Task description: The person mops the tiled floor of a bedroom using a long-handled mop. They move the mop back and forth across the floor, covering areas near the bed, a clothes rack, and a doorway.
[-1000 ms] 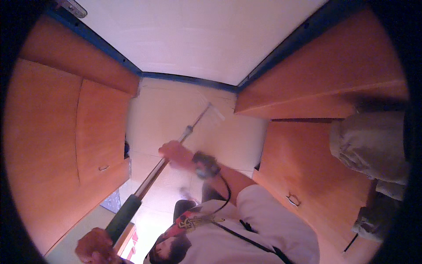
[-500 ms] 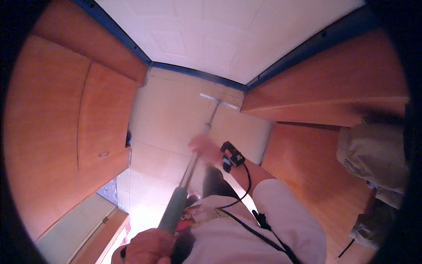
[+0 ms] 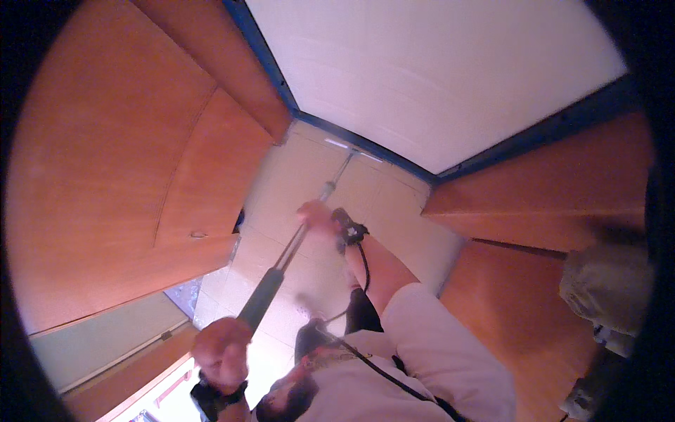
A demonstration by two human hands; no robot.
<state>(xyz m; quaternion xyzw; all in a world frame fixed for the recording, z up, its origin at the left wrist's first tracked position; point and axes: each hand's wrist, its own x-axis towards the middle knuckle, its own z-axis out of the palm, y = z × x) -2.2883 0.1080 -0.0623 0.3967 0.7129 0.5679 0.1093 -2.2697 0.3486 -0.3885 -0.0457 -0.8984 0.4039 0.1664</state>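
Observation:
A long-handled mop (image 3: pixel 262 295) slants from the lower left up toward the door. Its narrow white head (image 3: pixel 373 156) lies on the floor close to the blue door frame. My left hand (image 3: pixel 223 352) is wrapped round the thick dark grip at the upper end of the handle. Farther down the pole, my right hand (image 3: pixel 320 216) closes round the shaft; it is slightly blurred. A black device (image 3: pixel 349 228) with a cable is strapped to my right wrist, and a dark band (image 3: pixel 218 399) circles my left wrist.
Ahead stands a white door (image 3: pixel 436 70) in a blue frame. Orange-brown wooden cabinets (image 3: pixel 105 176) line the left side, and wooden panels (image 3: pixel 534 190) the right. Beige cloth items (image 3: pixel 612 285) hang at the right. Pale tiles (image 3: pixel 281 176) cover the floor.
The mop head has moved forward, nearer the door frame. My left hand has moved up and forward with the handle. The view has turned, shifting the door and cabinets to the right.

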